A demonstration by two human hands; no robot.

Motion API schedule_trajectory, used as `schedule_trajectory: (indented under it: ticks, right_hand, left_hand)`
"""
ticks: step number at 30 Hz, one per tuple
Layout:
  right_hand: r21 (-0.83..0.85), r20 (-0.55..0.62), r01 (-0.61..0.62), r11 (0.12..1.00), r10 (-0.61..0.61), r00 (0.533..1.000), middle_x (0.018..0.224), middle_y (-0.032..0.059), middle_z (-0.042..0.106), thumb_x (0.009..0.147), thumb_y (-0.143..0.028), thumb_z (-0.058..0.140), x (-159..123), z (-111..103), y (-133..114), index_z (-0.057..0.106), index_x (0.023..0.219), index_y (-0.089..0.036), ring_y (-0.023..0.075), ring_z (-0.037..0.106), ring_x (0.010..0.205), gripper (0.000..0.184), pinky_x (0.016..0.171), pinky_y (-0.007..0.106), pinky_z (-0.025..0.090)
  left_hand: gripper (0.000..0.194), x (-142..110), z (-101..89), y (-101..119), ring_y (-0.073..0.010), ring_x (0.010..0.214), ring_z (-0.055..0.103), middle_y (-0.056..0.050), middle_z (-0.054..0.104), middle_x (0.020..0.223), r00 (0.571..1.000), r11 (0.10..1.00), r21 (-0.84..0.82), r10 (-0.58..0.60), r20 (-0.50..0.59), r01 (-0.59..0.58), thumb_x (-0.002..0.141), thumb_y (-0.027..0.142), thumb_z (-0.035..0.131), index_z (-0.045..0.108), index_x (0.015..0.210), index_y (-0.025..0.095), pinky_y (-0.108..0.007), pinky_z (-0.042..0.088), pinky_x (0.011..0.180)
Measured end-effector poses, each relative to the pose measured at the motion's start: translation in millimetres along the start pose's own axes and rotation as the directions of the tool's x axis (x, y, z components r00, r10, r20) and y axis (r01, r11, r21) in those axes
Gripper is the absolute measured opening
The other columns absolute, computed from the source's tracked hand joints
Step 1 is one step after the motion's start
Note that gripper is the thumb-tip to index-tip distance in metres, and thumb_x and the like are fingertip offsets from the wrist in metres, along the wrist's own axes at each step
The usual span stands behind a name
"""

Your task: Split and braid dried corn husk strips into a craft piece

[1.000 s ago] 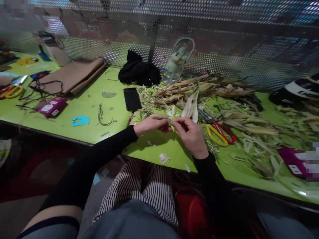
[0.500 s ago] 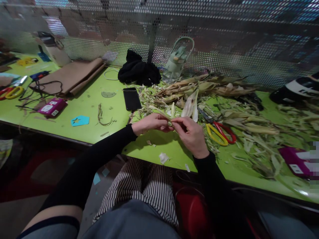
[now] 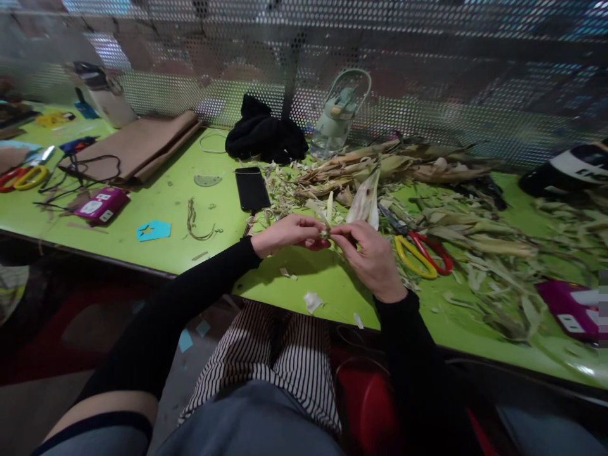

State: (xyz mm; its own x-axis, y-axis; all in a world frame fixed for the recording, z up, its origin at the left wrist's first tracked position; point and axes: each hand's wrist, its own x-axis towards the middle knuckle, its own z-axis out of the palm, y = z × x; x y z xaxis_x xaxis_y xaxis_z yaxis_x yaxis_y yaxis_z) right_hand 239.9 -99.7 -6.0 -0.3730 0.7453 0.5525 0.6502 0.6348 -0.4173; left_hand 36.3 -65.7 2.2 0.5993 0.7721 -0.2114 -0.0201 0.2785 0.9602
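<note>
Both hands meet above the green table's front edge, pinching a small pale corn husk piece (image 3: 329, 209) whose narrow strips stick up between them. My left hand (image 3: 294, 233) is closed on its lower left side; the fingertips partly hide the husk. My right hand (image 3: 368, 253) pinches it from the right with thumb and forefinger. Just behind the right hand stands a broad, spotted corn husk leaf (image 3: 365, 199). Scissors with one yellow and one red handle (image 3: 422, 254) lie open to the right of that hand, among shredded husk.
Piled dried husks (image 3: 394, 161) lie behind the hands. A phone (image 3: 252, 189), black cloth (image 3: 266, 133) and green-lidded bottle (image 3: 335, 117) stand or lie farther back. To the left are a blue tag (image 3: 154, 230), a purple box (image 3: 102, 205) and brown paper (image 3: 137, 145).
The right hand has shifted slightly right, and the fingertips are a little farther apart. The husk strips between the hands now stand more upright and spread.
</note>
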Motion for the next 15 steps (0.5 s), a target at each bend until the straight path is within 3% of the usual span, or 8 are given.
schedule_trajectory:
  ticks: [5, 15]
  right_hand:
    - [-0.023, 0.008, 0.0, 1.0, 0.0, 1.0, 0.085, 0.0063, 0.069, 0.097, -0.027, 0.058, 0, -1, -1, 0.063, 0.09, -0.021, 0.0203, 0.062, 0.075, 0.01, 0.068, 0.034, 0.05]
    - [-0.07, 0.029, 0.007, 0.998, -0.005, 1.0, 0.084, 0.0061, 0.065, 0.096, -0.026, 0.056, -1, 2, 0, 0.06, 0.089, -0.021, 0.0193, 0.059, 0.072, 0.01, 0.064, 0.033, 0.046]
  left_hand:
    - [0.016, 2, -2.8, -3, -0.0068, 0.076, 0.068, -0.006, 0.075, 0.089, 1.0, 0.999, 0.035, 0.005, -0.008, -0.005, 0.089, 0.007, 0.062, 0.066, 0.104, 0.008, -0.032, 0.053, 0.092]
    - [0.019, 8, -4.7, -16, -0.0101, 0.083, 0.067, -0.006, 0.074, 0.1, 0.983, 0.912, 0.368, 0.169, 0.069, -0.183, 0.093, 0.021, 0.062, 0.067, 0.108, 0.012, -0.031, 0.054, 0.088]
